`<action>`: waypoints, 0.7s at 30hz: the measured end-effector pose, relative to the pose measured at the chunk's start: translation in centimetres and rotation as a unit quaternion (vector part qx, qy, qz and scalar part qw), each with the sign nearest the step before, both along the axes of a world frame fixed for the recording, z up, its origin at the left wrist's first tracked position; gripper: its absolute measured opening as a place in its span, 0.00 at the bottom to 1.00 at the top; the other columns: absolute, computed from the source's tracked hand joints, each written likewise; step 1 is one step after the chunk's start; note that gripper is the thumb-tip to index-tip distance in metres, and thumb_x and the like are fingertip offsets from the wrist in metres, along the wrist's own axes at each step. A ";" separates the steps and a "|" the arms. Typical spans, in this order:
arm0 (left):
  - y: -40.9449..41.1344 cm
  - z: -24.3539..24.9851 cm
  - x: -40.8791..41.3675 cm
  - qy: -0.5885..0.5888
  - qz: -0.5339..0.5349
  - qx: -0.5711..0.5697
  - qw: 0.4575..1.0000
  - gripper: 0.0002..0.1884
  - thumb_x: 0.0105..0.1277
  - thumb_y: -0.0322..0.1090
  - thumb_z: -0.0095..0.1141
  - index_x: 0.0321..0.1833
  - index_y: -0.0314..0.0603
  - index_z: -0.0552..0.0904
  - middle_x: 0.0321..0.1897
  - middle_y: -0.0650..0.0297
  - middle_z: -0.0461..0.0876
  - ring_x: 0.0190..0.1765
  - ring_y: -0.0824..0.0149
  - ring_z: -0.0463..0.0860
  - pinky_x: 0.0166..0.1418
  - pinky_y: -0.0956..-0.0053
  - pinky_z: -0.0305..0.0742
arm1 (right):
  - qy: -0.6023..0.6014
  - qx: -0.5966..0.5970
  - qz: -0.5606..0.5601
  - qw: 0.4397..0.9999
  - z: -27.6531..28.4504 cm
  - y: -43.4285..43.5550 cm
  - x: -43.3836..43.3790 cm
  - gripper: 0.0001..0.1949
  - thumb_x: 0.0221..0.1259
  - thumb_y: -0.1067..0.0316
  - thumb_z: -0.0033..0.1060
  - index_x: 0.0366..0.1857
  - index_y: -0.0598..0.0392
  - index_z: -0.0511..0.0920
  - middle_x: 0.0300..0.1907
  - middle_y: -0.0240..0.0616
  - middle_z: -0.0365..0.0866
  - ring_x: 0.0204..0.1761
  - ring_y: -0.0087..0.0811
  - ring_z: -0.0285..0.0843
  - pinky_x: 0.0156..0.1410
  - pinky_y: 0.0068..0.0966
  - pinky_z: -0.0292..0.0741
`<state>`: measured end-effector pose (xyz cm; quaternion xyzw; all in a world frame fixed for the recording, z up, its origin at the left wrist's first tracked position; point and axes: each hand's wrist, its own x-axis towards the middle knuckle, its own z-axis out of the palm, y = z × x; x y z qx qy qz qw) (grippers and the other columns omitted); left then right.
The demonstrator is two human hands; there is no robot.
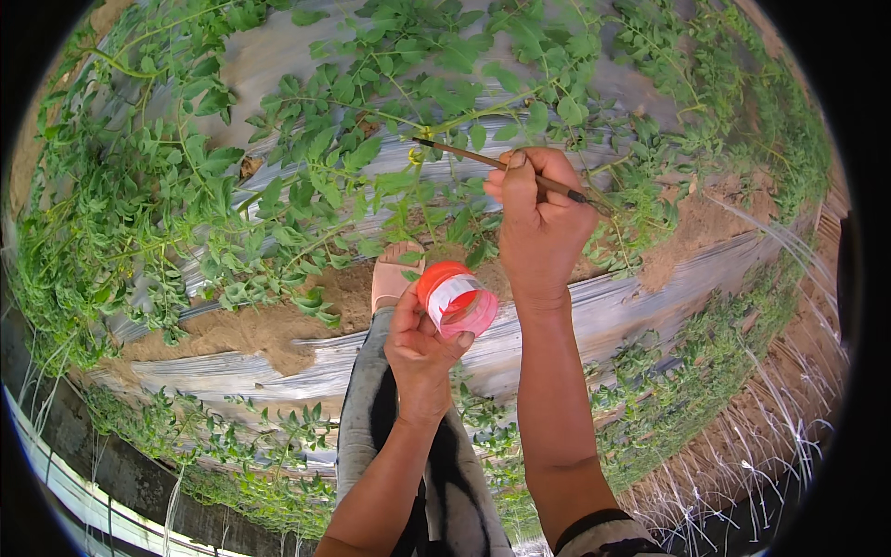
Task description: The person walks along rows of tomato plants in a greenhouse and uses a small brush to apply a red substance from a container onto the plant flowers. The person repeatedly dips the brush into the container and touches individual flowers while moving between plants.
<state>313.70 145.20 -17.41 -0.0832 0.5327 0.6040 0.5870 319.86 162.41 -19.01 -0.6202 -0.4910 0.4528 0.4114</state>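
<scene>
My left hand (426, 358) grips a small round container (456, 299), red and see-through, with a white label; its open mouth faces the camera, and what it holds inside is hard to tell. Higher up and to the right, my right hand (543, 216) holds a thin brown brush (473, 154) by its handle. The dark tip of the brush is beside small yellow flowers (416, 154) on a tomato plant (452, 125); whether it touches them I cannot tell. A wire-like loop is at the handle's other end.
Leafy plants (139, 209) spread over silvery plastic mulch film (271, 63) at left and right. Bare soil (264, 334) lies between film strips. A sandalled foot (398, 271) stands among the leaves. White strings (759, 452) hang at lower right, and further plant rows lie behind.
</scene>
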 end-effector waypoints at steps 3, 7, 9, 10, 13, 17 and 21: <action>0.6 0.5 1.2 0.013 -0.031 0.004 0.999 0.45 0.54 0.23 0.79 0.76 0.29 0.69 0.67 0.55 0.79 0.69 0.61 0.80 0.76 0.62 0.75 | -0.008 -0.007 -0.032 0.999 0.8 -0.8 1.9 0.06 0.74 0.72 0.59 0.39 0.65 0.81 0.28 0.33 0.84 0.31 0.18 0.81 0.37 0.21 0.77; 1.0 1.4 3.0 0.021 -0.077 0.011 0.997 0.44 0.52 0.23 0.80 0.74 0.29 0.71 0.67 0.54 0.79 0.69 0.59 0.80 0.76 0.61 0.75 | 0.055 -0.038 -0.109 0.992 3.3 -2.2 4.6 0.06 0.75 0.74 0.58 0.40 0.66 0.80 0.32 0.33 0.84 0.35 0.20 0.84 0.41 0.21 0.81; 0.3 1.2 4.3 0.020 -0.108 0.003 0.994 0.44 0.52 0.23 0.79 0.74 0.29 0.71 0.67 0.52 0.79 0.69 0.59 0.80 0.75 0.61 0.75 | 0.079 -0.046 -0.161 0.983 4.2 -3.2 6.9 0.06 0.76 0.73 0.58 0.41 0.66 0.80 0.34 0.34 0.85 0.36 0.21 0.85 0.42 0.22 0.82; 0.1 1.3 5.2 0.015 -0.125 0.002 0.992 0.44 0.52 0.22 0.79 0.74 0.28 0.71 0.67 0.52 0.79 0.69 0.59 0.80 0.75 0.60 0.75 | 0.083 -0.049 -0.187 0.978 4.2 -4.1 8.5 0.06 0.76 0.73 0.58 0.41 0.66 0.79 0.35 0.35 0.84 0.36 0.21 0.85 0.43 0.22 0.83; -0.3 1.3 7.1 0.011 -0.178 0.002 0.984 0.44 0.52 0.22 0.79 0.74 0.28 0.70 0.68 0.51 0.78 0.69 0.59 0.80 0.75 0.60 0.75 | 0.080 -0.055 -0.260 0.961 4.5 -7.3 12.9 0.07 0.78 0.71 0.58 0.42 0.66 0.79 0.37 0.38 0.85 0.36 0.25 0.87 0.44 0.25 0.86; -1.3 0.7 9.0 0.000 -0.238 0.006 0.971 0.45 0.52 0.21 0.78 0.75 0.27 0.69 0.68 0.51 0.78 0.69 0.58 0.80 0.75 0.60 0.75 | 0.061 -0.041 -0.380 0.922 3.8 -11.8 18.9 0.09 0.79 0.70 0.56 0.43 0.67 0.80 0.34 0.42 0.87 0.34 0.30 0.89 0.44 0.27 0.87; -1.7 0.4 10.6 -0.005 -0.290 0.017 0.957 0.44 0.53 0.21 0.79 0.74 0.28 0.70 0.66 0.52 0.79 0.68 0.59 0.81 0.75 0.60 0.75 | -0.007 -0.041 -0.460 0.887 1.4 -14.2 23.4 0.10 0.79 0.69 0.56 0.45 0.67 0.81 0.38 0.45 0.88 0.37 0.32 0.90 0.49 0.31 0.87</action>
